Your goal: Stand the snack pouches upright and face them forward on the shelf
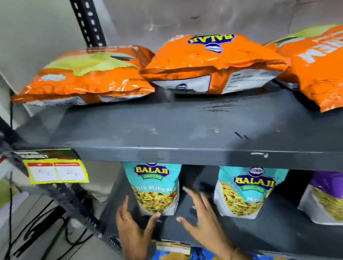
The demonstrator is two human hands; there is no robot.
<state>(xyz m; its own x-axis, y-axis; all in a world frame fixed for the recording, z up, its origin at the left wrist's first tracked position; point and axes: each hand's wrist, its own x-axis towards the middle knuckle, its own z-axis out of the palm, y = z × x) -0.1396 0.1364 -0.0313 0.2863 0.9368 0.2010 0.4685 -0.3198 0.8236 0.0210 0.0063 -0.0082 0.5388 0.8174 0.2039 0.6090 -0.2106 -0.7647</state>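
Three orange snack pouches lie flat on the upper grey shelf (187, 126): one at the left (86, 79), one in the middle (210, 61), one at the right (324, 69). On the lower shelf (281, 236) a teal pouch (156, 188) stands upright, label forward. My left hand (132, 228) is open beside its lower left, thumb tip touching its bottom corner. My right hand (200, 217) is open just right of it, fingers spread, not touching. A second teal pouch (245, 192) and a purple pouch (338, 197) stand upright further right.
A black slotted upright (87, 18) rises behind the left orange pouch. A yellow price tag (55, 170) hangs from the upper shelf's front left. Black cables (30, 237) trail over the tiled floor at the left. Blue packets (174, 253) sit on the shelf below.
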